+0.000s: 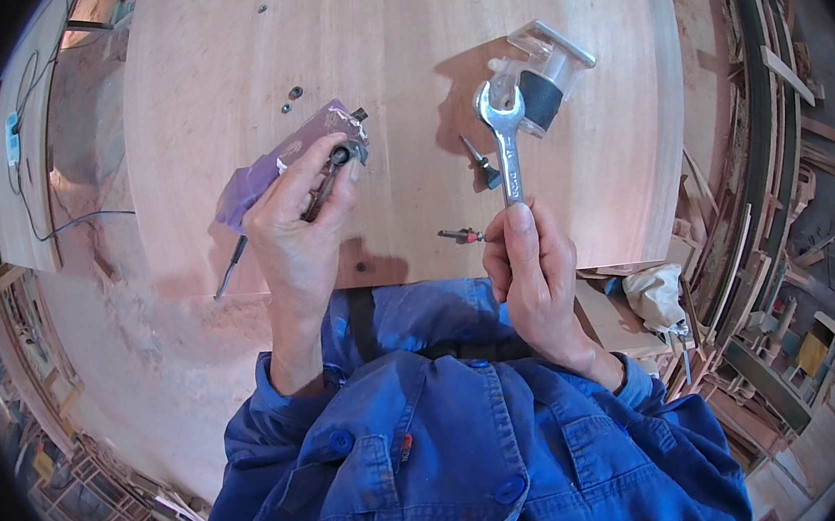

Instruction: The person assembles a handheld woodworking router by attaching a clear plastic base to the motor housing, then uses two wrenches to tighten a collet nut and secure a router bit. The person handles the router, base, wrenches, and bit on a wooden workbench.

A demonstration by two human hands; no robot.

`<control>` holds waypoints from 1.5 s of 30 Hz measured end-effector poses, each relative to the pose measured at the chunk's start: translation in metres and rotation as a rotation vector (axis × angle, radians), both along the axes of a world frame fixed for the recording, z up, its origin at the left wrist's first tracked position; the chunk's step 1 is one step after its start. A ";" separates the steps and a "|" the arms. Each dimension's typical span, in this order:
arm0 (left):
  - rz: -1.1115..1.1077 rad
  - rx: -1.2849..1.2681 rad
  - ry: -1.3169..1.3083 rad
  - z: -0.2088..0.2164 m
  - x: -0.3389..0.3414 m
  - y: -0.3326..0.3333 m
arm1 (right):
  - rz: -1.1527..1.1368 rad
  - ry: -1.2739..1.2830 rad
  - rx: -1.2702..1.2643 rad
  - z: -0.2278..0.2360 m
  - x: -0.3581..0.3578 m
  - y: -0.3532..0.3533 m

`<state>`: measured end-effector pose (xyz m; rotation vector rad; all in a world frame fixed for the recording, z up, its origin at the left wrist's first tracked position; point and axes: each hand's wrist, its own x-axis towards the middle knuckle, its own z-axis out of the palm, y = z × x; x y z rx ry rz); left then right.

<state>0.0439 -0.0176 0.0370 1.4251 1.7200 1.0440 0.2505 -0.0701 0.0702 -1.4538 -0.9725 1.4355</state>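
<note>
Fingers of my left hand (300,206) are closed on a small dark metal piece (341,155) with a round end; its exact kind is unclear. Just behind that hand is a purple power tool (273,174), partly hidden by it. I cannot tell whether the hand also bears the tool. My right hand (535,259) grips the lower part of a silver open-ended wrench (507,141), its jaw pointing away from me. Beside the wrench lie a bit with a dark head (485,166) and a red and dark bit (460,236). A clear plastic tool base (546,82) stands beyond the jaw.
Small dark metal nuts (292,97) lie past the purple tool on the pale wooden board (395,22). A cord (227,269) hangs over its near left edge. Stacked timber (766,227) lines the right, and a power strip (13,139) sits far left.
</note>
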 end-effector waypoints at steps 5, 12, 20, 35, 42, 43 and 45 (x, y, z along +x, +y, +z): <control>-0.032 0.076 0.088 0.002 -0.002 0.002 | 0.028 0.047 -0.029 0.001 -0.005 0.003; -0.189 0.101 0.266 0.012 0.049 -0.010 | 0.081 0.013 -0.022 0.003 -0.018 0.008; -0.239 0.094 0.358 0.011 0.052 -0.010 | 0.173 -0.246 0.064 -0.008 -0.019 0.009; -0.238 -0.010 0.263 -0.009 0.046 -0.022 | 0.176 -0.340 0.013 -0.028 -0.009 0.005; -0.274 0.059 0.374 -0.005 0.041 -0.018 | 0.305 -0.486 0.346 0.027 -0.010 0.007; -0.236 0.085 0.308 -0.001 0.044 -0.017 | 0.330 -0.594 0.443 0.014 -0.010 0.006; -0.237 0.054 0.325 -0.003 0.043 -0.016 | 0.326 -0.387 -0.106 -0.035 -0.004 0.002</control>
